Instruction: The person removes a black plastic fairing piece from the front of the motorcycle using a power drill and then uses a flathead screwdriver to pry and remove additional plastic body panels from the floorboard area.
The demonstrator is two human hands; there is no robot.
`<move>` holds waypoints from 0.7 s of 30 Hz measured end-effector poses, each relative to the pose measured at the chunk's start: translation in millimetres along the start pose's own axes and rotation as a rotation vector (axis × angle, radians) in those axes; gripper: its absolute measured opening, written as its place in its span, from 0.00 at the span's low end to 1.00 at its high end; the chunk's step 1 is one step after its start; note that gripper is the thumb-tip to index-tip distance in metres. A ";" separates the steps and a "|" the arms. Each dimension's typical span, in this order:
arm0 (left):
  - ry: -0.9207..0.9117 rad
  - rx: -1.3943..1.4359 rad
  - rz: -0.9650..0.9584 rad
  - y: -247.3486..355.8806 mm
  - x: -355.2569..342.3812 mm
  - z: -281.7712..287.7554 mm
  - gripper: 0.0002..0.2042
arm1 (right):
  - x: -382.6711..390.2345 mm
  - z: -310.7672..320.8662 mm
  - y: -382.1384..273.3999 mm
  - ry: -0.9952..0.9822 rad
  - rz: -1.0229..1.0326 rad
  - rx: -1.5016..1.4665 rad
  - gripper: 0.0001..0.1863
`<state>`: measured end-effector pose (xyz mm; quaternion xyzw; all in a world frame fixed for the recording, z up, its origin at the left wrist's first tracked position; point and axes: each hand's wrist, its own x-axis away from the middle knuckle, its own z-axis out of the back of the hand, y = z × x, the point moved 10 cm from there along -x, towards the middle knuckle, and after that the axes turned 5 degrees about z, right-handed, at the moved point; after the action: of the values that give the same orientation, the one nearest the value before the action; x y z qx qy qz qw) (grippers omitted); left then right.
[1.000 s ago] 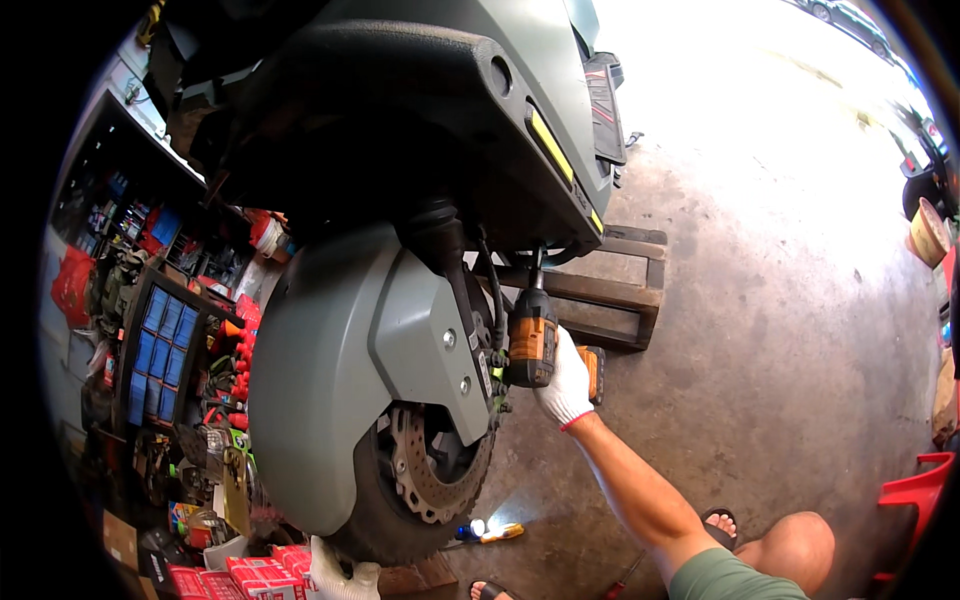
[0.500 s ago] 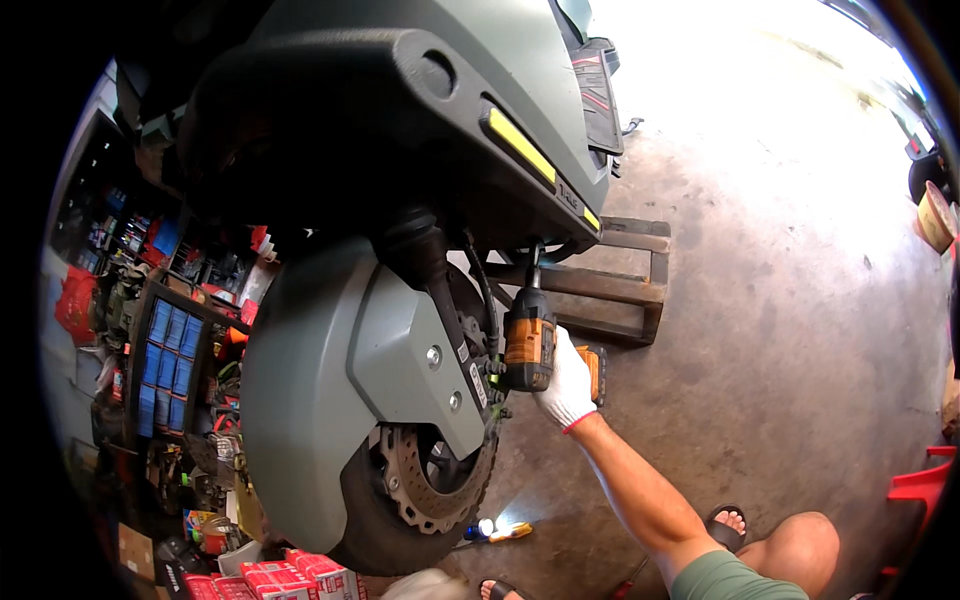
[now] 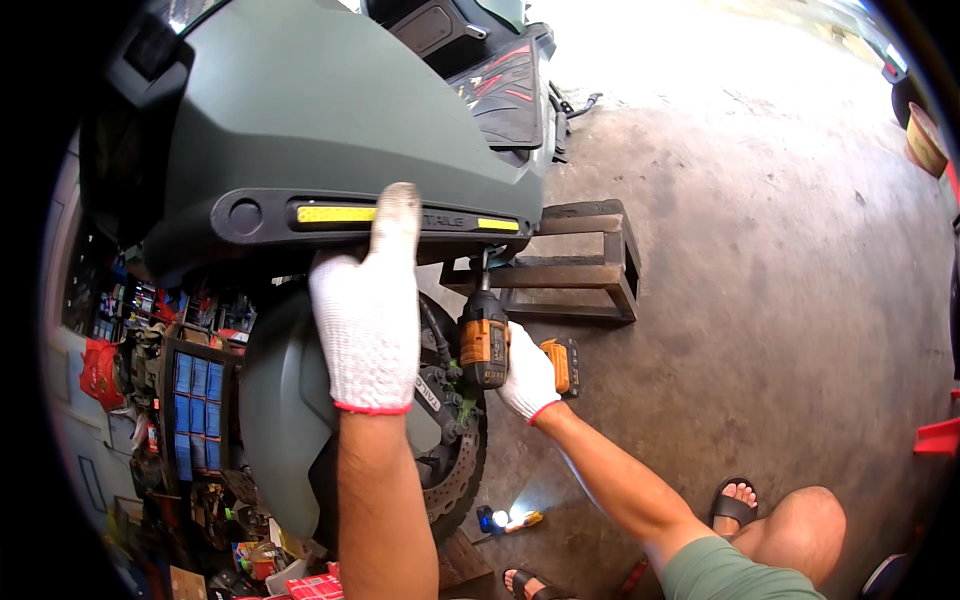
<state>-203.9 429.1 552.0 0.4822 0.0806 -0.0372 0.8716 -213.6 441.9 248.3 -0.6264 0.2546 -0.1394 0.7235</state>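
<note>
A gloved right hand, my right hand (image 3: 527, 375), is closed round the grip of an orange and black cordless impact driver (image 3: 484, 345). The driver's socket shaft points up to the underside of a grey-green scooter (image 3: 330, 120), just below its black side trim; the contact point is hard to make out. My left hand (image 3: 368, 315), in a white knit glove, grips the trim's lower edge (image 3: 270, 238). Its thumb lies over the yellow reflective strip (image 3: 335, 214), while the other fingers are hidden beneath the trim.
A dark slatted stool or stand (image 3: 590, 272) sits beside the scooter. Below is the rear wheel with its brake disc (image 3: 450, 490). A lit flashlight (image 3: 495, 519) lies on the concrete floor. Cluttered shelves with blue bins (image 3: 198, 410) fill the left, and a red plastic stool (image 3: 938, 437) stands at right.
My left hand has come up onto the scooter's trim. The driver stays under the trim in my right hand. The view has shifted, showing more of the scooter's side.
</note>
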 end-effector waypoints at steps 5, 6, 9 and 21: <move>0.060 0.131 -0.115 1.3 -4.7 -0.3 0.21 | 1.1 -2.6 1.5 -0.030 -0.006 -0.039 0.19; 0.051 0.136 -0.125 0.5 -4.9 -0.5 0.20 | 1.4 -4.0 4.2 -0.044 -0.031 -0.060 0.19; 0.039 0.129 -0.159 1.2 -3.2 -1.2 0.20 | 1.5 -6.6 7.6 -0.068 -0.042 -0.005 0.18; 0.028 0.128 -0.197 2.0 -6.6 -3.3 0.19 | -0.5 -0.2 -3.6 0.056 0.078 -0.167 0.14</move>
<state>-210.4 432.8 553.2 0.5272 0.1374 -0.1209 0.8298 -213.7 441.4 251.9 -0.6699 0.3095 -0.1069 0.6663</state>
